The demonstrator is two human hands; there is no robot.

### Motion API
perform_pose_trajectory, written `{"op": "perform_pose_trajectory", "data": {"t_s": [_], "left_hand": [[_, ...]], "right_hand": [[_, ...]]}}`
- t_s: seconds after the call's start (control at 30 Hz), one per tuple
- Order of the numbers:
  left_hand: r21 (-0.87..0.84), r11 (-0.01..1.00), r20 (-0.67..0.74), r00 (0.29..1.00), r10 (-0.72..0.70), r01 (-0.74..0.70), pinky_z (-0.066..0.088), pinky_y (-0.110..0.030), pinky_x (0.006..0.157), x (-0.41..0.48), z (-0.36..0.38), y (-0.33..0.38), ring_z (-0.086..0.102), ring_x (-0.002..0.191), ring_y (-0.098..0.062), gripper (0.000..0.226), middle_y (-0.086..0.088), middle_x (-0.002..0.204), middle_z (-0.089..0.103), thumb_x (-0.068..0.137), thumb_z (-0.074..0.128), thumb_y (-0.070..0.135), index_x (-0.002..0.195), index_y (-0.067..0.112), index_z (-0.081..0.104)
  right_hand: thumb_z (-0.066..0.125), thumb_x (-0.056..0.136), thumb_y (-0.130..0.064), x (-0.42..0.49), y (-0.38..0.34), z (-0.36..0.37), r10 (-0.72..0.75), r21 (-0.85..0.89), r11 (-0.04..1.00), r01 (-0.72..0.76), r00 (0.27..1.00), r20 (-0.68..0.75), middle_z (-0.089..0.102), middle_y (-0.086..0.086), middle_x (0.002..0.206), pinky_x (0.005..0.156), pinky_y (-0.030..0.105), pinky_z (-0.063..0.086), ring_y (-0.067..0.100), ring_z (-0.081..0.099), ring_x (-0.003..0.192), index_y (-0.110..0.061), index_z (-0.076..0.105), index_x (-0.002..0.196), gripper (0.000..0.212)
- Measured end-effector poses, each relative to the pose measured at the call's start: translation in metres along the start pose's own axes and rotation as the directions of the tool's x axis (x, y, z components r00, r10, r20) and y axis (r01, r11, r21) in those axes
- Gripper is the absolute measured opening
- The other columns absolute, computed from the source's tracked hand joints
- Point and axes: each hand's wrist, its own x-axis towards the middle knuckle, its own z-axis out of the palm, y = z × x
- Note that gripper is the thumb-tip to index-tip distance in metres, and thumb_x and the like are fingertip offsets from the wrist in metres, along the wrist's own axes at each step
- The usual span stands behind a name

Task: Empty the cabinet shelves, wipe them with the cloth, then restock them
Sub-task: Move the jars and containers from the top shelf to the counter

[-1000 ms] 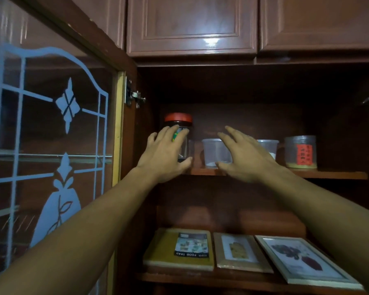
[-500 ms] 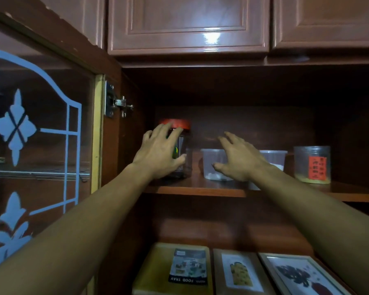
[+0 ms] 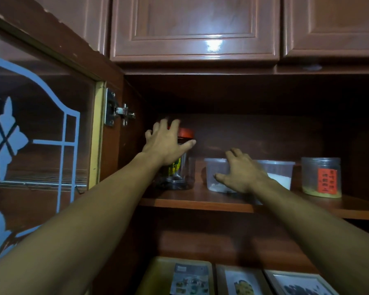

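Nearest to me, on the lower shelf, a yellow food tray (image 3: 158, 273) and two framed pictures (image 3: 241, 282) lie flat, untouched. Nothing has been cleared from either level, so I judge the emptying is only starting. Both my forearms reach over the upper shelf (image 3: 200, 204). My left hand (image 3: 168, 143) is spread wide against the red-lidded jar (image 3: 186, 133), fingers up over the lid and thumb across the front. That suits its height, since a tall jar is best steadied at the top. My right hand (image 3: 241, 173) cups the clear plastic tub (image 3: 215, 173), fingers over its rim and thumb along the wall. Neither hand looks wrapped tight. Further right, out of reach of both hands, stand a tub of white powder (image 3: 279, 177) and a red-labelled jar (image 3: 321, 177).
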Motion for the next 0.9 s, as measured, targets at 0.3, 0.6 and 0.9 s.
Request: {"op": "perform_pose_trajectory", "data": {"t_s": [0.3, 0.6, 0.9], "left_hand": [[-0.023, 0.983, 0.034, 0.982, -0.184, 0.185, 0.031, -0.049, 0.107, 0.023, 0.002, -0.001, 0.035, 0.132, -0.039, 0.087, -0.020, 0.145, 0.036, 0.083, 0.046, 0.075, 0.145, 0.015, 0.036], [-0.302, 0.899, 0.153, 0.947, -0.284, 0.318, 0.040, -0.045, 0.106, 0.028, 0.010, -0.009, 0.042, 0.129, -0.040, 0.095, -0.021, 0.144, 0.035, 0.076, 0.058, 0.074, 0.144, 0.011, 0.038], [-0.489, 0.773, 0.221, 0.914, -0.339, 0.405, 0.038, -0.042, 0.109, 0.028, 0.022, -0.014, 0.040, 0.133, -0.037, 0.104, -0.018, 0.149, 0.034, 0.076, 0.060, 0.073, 0.152, 0.015, 0.020]], "right_hand": [[0.058, 0.087, -0.055, 0.004, 0.001, 0.008, 0.025, 0.040, 0.999, -0.024, 0.999, -0.027, 0.029, 0.009, 0.152, 0.108, 0.042, 0.037, 0.031, 0.037, 0.133, -0.013, 0.034, 0.143, 0.075], [0.061, 0.084, -0.061, 0.007, 0.005, 0.010, 0.160, 0.156, 0.976, -0.152, 0.987, -0.034, 0.025, 0.011, 0.154, 0.109, 0.042, 0.036, 0.031, 0.030, 0.139, -0.010, 0.029, 0.148, 0.088], [0.065, 0.079, -0.064, 0.013, 0.004, 0.015, 0.237, 0.296, 0.928, -0.227, 0.971, 0.003, 0.022, 0.012, 0.155, 0.107, 0.045, 0.040, 0.034, 0.034, 0.138, -0.011, 0.030, 0.148, 0.094]]}}
